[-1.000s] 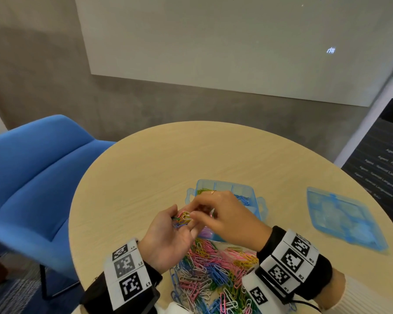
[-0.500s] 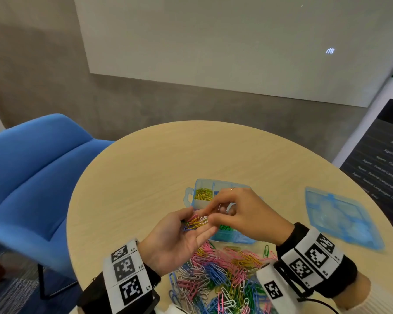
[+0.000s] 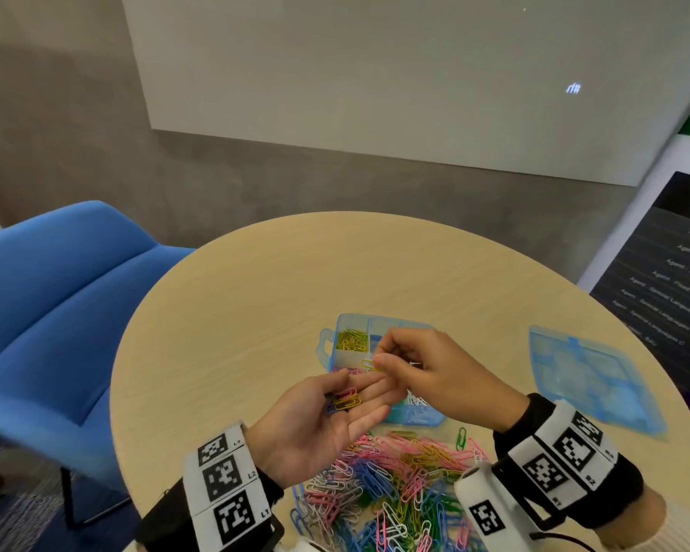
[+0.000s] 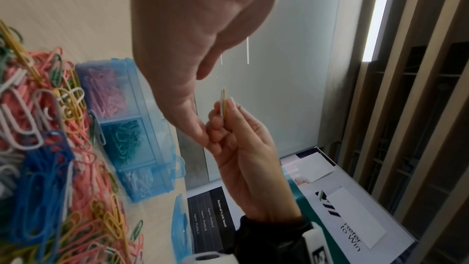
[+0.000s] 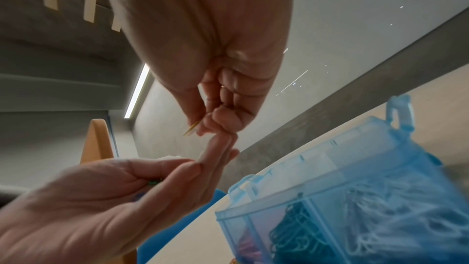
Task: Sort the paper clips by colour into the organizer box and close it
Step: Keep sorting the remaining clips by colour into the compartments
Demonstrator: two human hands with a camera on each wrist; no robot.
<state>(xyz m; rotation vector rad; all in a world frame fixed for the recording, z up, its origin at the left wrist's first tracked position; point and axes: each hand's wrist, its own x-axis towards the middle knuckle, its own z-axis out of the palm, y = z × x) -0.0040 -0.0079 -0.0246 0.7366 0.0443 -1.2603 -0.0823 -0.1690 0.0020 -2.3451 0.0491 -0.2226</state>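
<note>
My left hand (image 3: 327, 416) lies palm up over the table's middle, fingers straight, with a few pink, yellow and blue clips (image 3: 345, 400) resting on them. My right hand (image 3: 423, 368) pinches one yellow clip (image 3: 369, 365) between thumb and forefinger at the left fingertips, just in front of the organizer box (image 3: 375, 324). The left wrist view shows that yellow clip (image 4: 223, 105) edge-on in the right hand (image 4: 243, 158). The open blue box (image 4: 142, 127) holds sorted clips; its yellow compartment (image 3: 351, 339) is at the far left. Its lid (image 3: 590, 376) lies apart to the right.
A big heap of mixed coloured clips (image 3: 395, 484) covers the table's near edge beneath both wrists. One green clip (image 3: 461, 437) lies alone beside it. A blue chair (image 3: 56, 312) stands left of the round table (image 3: 236, 312), and a dark sign (image 3: 670, 280) to its right.
My right hand drew back off the box and now holds a single yellow clip clear of the bunch in my left palm. The left palm has flattened out.
</note>
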